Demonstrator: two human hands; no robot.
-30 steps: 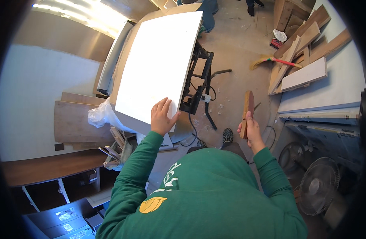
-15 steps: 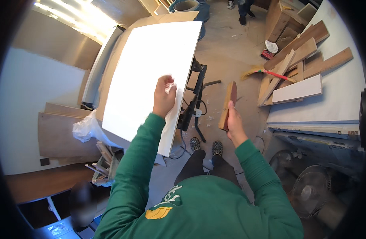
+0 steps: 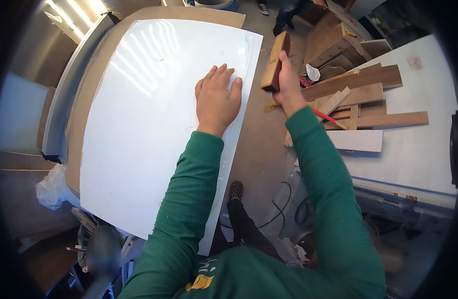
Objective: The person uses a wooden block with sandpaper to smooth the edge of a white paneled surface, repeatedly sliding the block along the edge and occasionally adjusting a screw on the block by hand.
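Fingers spread, the left hand (image 3: pixel 218 99) lies flat on the glossy white sheet (image 3: pixel 154 124), near its right edge. The right hand (image 3: pixel 287 84) is clenched round a rough rectangular wooden block (image 3: pixel 274 60), just beside that edge above a dusty floor (image 3: pixel 261 149).

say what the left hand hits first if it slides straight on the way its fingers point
Probably nothing soon: the left hand lies flat on the white panel, fingers pointing along bare panel toward its far edge.
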